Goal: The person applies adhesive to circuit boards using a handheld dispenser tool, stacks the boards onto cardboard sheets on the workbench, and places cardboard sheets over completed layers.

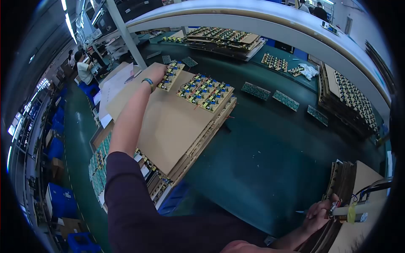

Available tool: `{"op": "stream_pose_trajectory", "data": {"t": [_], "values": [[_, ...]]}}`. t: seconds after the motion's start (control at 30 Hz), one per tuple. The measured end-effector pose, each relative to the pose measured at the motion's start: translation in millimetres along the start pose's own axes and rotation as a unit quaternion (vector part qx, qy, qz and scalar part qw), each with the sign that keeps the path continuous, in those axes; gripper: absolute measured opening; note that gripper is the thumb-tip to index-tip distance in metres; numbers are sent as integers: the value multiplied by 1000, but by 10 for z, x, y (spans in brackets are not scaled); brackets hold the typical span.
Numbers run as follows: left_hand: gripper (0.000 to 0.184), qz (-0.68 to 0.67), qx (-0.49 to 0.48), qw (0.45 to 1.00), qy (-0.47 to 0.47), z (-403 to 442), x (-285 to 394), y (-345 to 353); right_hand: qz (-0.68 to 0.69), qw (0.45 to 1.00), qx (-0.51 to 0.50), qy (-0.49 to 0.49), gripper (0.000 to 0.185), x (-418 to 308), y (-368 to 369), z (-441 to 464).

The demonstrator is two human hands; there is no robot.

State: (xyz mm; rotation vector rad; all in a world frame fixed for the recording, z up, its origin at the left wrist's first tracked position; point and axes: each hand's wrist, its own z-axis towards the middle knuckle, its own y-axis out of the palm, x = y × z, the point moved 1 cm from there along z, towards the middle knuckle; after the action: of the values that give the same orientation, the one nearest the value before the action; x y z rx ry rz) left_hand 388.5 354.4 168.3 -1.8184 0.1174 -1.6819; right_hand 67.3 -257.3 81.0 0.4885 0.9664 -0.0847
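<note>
My left hand (157, 73) is closed on the edge of a small populated circuit board (171, 76), at the top of a cardboard-layered stack. Beside that board, more boards with yellow and blue parts (205, 92) lie on the cardboard sheet (168, 122). Low on the right, my right hand (317, 214) has its fingers curled beside a pale rod-like fixture with yellow tape (352, 213). A thin pointed thing sticks out from this hand on its left side; what exactly it holds is too small to tell.
Green boards (286, 100) lie in a row on the dark green table (253, 168). Stacks of boards and cardboard stand at the back (223, 49) and right (333, 101). A curved white shelf (253, 17) crosses above. A seated person (84, 69) is at far left.
</note>
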Motion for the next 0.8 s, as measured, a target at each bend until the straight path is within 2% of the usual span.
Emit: {"op": "stream_pose_trajectory", "data": {"t": [0.03,0.07,0.13,0.2,0.27,0.4,0.47,0.5,0.57,0.6,0.63,0.7,0.77,0.8], "values": [[21,56,14,998,36,45,31,89,-2,1000,-18,-16,60,11,-6,14],[25,121,-14,993,-8,52,74,160,-5,999,-36,-33,57,34,-1,42],[30,194,-36,977,76,147,-20,306,7,997,-60,-40,56,23,36,82],[35,211,-63,973,63,272,-128,369,20,995,-84,-44,56,57,15,100],[38,256,-53,959,111,270,-153,410,24,997,-64,-35,56,88,-48,85],[41,306,-54,944,113,195,-86,423,15,996,-77,-43,58,28,73,96],[42,375,-65,911,160,306,-179,391,11,999,-34,-18,57,97,-10,39],[44,385,-106,901,167,388,-203,374,7,999,-27,-21,57,93,-24,13],[45,273,-88,955,75,147,35,424,18,1000,-1,-3,58,59,14,7],[45,411,-80,899,130,28,206,430,29,999,-4,15,57,89,-55,-17],[45,536,-72,819,191,-26,355,468,68,995,34,67,54,85,-31,-40],[39,435,6,872,226,179,484,661,193,969,86,128,50,220,-226,-147],[40,379,-128,853,335,-174,1214,1178,108,991,36,66,51,149,-252,-77],[40,337,-192,832,396,-390,1514,1542,-75,997,-18,3,54,6,-32,21]]}}
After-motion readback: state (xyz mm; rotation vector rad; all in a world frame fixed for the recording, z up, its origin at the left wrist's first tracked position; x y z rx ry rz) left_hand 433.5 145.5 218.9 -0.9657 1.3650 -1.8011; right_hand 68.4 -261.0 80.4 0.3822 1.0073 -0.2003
